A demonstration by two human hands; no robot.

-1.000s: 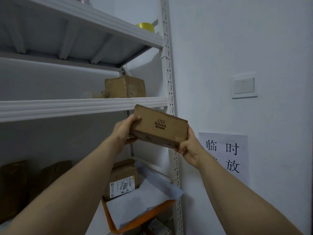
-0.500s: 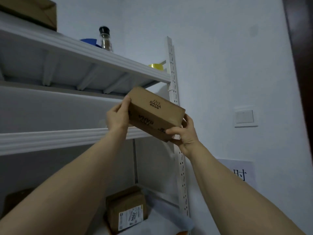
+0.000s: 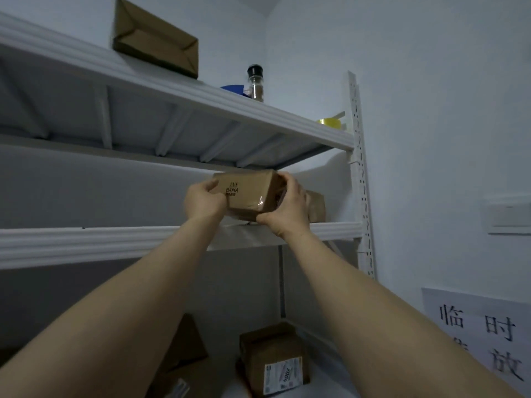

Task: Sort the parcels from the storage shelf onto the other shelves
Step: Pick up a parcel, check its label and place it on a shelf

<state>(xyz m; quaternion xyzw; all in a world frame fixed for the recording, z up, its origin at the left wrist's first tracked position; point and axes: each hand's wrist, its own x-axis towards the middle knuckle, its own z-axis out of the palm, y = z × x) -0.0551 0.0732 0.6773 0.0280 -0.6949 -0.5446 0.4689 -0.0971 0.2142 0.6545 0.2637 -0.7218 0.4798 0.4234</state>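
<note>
A brown cardboard parcel printed "BAHA" is held between both hands just above the middle shelf of the white rack. My left hand grips its left end. My right hand grips its right end, fingers over the top and thumb beneath. Behind the right hand, another brown parcel sits on the same shelf, partly hidden. A larger brown parcel lies on the top shelf. Lower down stands a parcel with a white label.
A small jar with a black lid, a blue lid and a yellow tape roll sit on the top shelf. The rack's upright stands against the right wall, which bears a switch and a paper sign.
Both hands have carried the parcel up and inward from below the middle shelf's edge into the space above that shelf. The view has tilted upward.
</note>
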